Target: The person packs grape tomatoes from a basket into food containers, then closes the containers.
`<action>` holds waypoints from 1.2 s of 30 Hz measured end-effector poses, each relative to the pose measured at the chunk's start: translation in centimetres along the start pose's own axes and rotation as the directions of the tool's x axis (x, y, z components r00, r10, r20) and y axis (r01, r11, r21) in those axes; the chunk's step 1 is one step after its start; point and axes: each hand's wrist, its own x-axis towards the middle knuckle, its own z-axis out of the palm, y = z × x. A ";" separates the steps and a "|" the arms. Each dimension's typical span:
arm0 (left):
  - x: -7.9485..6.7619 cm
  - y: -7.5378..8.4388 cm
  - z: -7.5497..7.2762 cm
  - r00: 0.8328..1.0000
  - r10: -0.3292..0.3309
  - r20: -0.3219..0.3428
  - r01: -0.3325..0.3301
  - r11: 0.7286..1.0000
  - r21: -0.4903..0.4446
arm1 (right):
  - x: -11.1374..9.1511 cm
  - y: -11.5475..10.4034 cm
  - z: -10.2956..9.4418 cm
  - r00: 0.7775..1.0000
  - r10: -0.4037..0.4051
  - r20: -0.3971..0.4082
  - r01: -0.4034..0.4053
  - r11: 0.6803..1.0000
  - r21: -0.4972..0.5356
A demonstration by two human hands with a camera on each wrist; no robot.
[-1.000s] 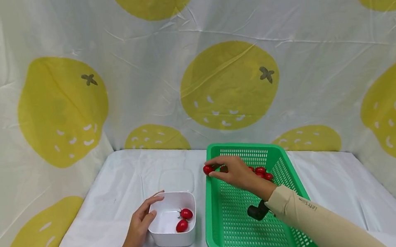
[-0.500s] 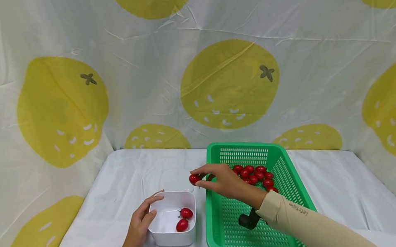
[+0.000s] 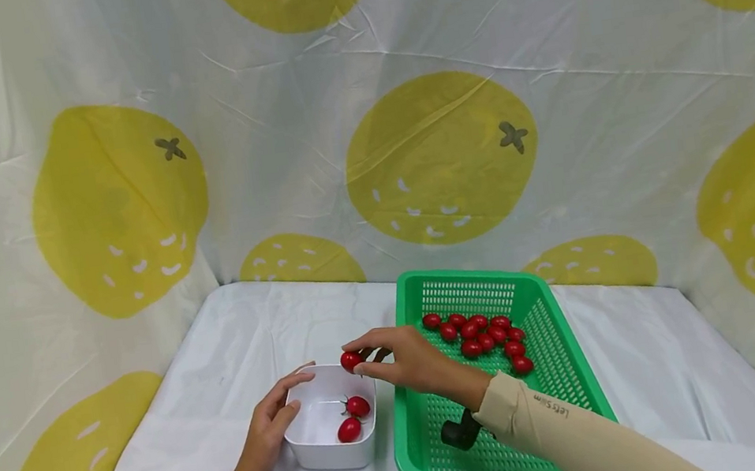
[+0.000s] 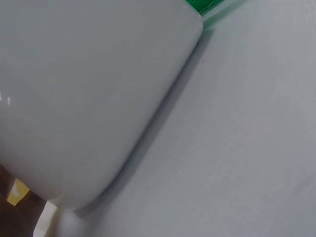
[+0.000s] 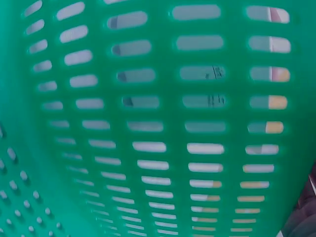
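Just inside the far right corner of a white plastic container (image 3: 335, 456), the right hand (image 3: 400, 356) pinches a red cherry tomato (image 3: 350, 361) between thumb and fingertips. Two more cherry tomatoes lie on the container's floor, one with a green stem (image 3: 357, 407), the other a smooth tomato (image 3: 349, 430). The left hand (image 3: 269, 425) holds the container at its left rim, thumb and fingers over the edge. Filling much of the left wrist view is the container's wall (image 4: 89, 98). The right wrist view shows only the slotted wall of the green basket (image 5: 168, 116), with the tomato out of sight.
To the right of the container stands the green basket (image 3: 419, 469), with several cherry tomatoes (image 3: 485, 342) grouped toward its back. A clear lid (image 3: 325, 338) lies behind the container on the white cloth (image 3: 234, 342). Lemon-print fabric (image 3: 268, 162) hangs behind and at the sides.
The right hand has carried the pinched tomato left and down, from the basket's left rim to over the container. The left hand and the container have stayed in place.
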 end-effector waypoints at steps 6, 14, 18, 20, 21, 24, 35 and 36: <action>0.0 0.0 0.0 1.000 0.000 0.007 0.000 1.000 -0.004 | 0.0 0.1 0.8 0.999 0.006 0.032 -0.008 0.999 0.033; 0.1 -0.1 -0.1 1.000 -0.002 0.010 0.002 1.000 0.000 | 0.0 0.3 1.0 0.997 -0.065 0.046 0.064 0.998 0.028; 0.1 0.0 -0.2 1.000 -0.005 0.011 0.005 1.000 0.002 | -0.1 0.5 1.2 0.995 -0.089 0.045 0.089 0.996 0.014; 0.1 0.1 -0.2 1.000 -0.005 0.012 0.005 1.000 0.002 | -0.2 0.5 1.3 0.995 -0.092 0.044 0.092 0.996 0.009; 0.0 0.1 -0.2 1.000 -0.004 0.012 0.004 1.000 0.002 | -0.2 0.5 1.3 0.995 -0.094 0.044 0.094 0.996 0.006; 0.0 0.1 -0.2 1.000 0.006 0.013 -0.006 1.000 0.002 | -0.3 0.5 1.4 0.993 -0.108 0.042 0.108 0.994 -0.003; 0.0 0.4 0.0 0.999 0.031 0.014 -0.031 0.999 -0.012 | -0.3 0.7 1.5 0.990 -0.130 0.052 0.132 0.991 -0.033; 0.0 0.4 0.0 0.999 0.032 0.015 -0.032 0.999 -0.011 | -0.3 0.7 1.5 0.990 -0.132 0.051 0.134 0.990 -0.034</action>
